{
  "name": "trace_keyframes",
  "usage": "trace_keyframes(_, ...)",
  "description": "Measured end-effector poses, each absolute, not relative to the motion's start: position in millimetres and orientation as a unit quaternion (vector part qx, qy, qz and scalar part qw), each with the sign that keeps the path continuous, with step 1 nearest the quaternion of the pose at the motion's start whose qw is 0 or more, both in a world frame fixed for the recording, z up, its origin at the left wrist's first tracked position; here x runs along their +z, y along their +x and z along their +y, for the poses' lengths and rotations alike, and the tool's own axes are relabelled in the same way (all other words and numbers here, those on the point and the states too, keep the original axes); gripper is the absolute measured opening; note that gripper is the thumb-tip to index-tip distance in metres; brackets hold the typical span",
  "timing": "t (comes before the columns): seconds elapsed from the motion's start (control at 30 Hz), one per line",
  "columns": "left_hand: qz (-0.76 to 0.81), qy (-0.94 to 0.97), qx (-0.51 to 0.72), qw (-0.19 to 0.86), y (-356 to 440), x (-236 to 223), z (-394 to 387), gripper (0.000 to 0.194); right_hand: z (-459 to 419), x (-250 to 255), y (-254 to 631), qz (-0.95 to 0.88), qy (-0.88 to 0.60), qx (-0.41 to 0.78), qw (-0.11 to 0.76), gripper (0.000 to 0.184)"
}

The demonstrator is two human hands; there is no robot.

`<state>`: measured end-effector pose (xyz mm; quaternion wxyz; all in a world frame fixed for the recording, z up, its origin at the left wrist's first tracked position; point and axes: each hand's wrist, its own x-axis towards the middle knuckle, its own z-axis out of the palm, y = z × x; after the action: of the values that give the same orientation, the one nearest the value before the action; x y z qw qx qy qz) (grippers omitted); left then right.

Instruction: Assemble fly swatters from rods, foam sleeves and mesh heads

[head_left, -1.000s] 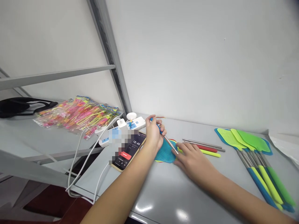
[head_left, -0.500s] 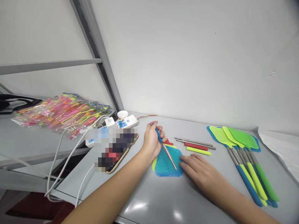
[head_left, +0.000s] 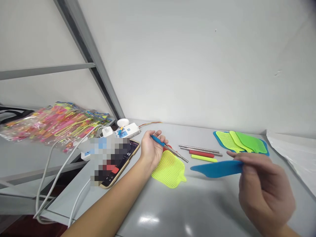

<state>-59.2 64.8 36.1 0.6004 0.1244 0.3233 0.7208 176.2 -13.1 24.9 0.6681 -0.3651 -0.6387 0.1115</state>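
Observation:
My left hand (head_left: 153, 149) is closed around a metal rod with a blue handle (head_left: 158, 140); its bare silver end points right and down. In my right hand (head_left: 265, 187) a blue fly swatter head (head_left: 217, 169) is pinched by one end, raised above the table and seen nearly edge-on. A yellow-green swatter head (head_left: 170, 169) lies flat under the rod, partly covering something red. Behind them rest thin metal rods (head_left: 199, 149), a red grip (head_left: 201, 153) and a yellow-green grip (head_left: 204, 158).
Several swatters (head_left: 243, 141) lie in a stack at the right, partly behind my right hand. A phone (head_left: 120, 164), a power strip (head_left: 127, 131) and white cables (head_left: 53, 158) are at the left. Bagged colourful items (head_left: 59, 121) lie on the adjoining shelf. White sheeting (head_left: 291, 154) is at far right.
My right hand has picked up the blue swatter head from the table and moved right with it, uncovering the yellow-green one. The rod in my left hand has turned flatter.

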Motion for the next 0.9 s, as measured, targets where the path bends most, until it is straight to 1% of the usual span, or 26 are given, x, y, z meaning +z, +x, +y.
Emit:
trace_keyframes(0.07,0.321,0.13,0.729,0.591,-57,35,63,0.008,-15,29,177,-0.572,-0.378,0.214,0.696,0.014)
trace_keyframes(0.1,0.32,0.133,0.733,0.585,-56,36,62,0.009,-15,31,178,-0.556,-0.385,0.278,0.682,0.011)
trace_keyframes(0.13,0.319,0.137,0.738,0.579,-54,36,60,0.011,-14,33,179,-0.56,-0.399,0.338,0.643,0.011)
trace_keyframes(0.2,0.311,0.155,0.745,0.57,-48,37,54,0.015,-11,35,179,-0.607,-0.451,0.413,0.507,0.015)
trace_keyframes(0.27,0.296,0.189,0.74,0.574,-42,39,47,0.013,-7,36,176,-0.658,-0.497,0.43,0.367,0.024)
trace_keyframes(0.3,0.286,0.205,0.733,0.582,-39,39,44,0.009,-6,37,174,-0.676,-0.504,0.432,0.319,0.029)
trace_keyframes(0.33,0.275,0.217,0.726,0.592,-36,40,42,0.006,-5,37,171,-0.691,-0.497,0.44,0.286,0.032)
trace_keyframes(0.4,0.253,0.218,0.713,0.616,-32,40,39,0.018,-5,39,165,-0.711,-0.461,0.471,0.246,0.033)
trace_keyframes(0.43,0.243,0.207,0.707,0.63,-32,40,39,0.025,-6,40,163,-0.715,-0.445,0.487,0.232,0.034)
trace_keyframes(0.5,0.22,0.177,0.69,0.667,-34,41,41,0.032,-9,41,158,-0.71,-0.436,0.51,0.211,0.035)
trace_keyframes(0.63,0.188,0.136,0.643,0.73,-41,40,49,0.031,-14,35,152,-0.699,-0.445,0.524,0.2,0.032)
trace_keyframes(0.77,0.222,0.168,0.649,0.708,-40,36,51,0.033,-13,22,148,-0.698,-0.435,0.531,0.205,0.034)
trace_keyframes(0.9,0.279,0.217,0.659,0.664,-35,32,49,0.028,-11,17,148,-0.686,-0.405,0.556,0.235,0.038)
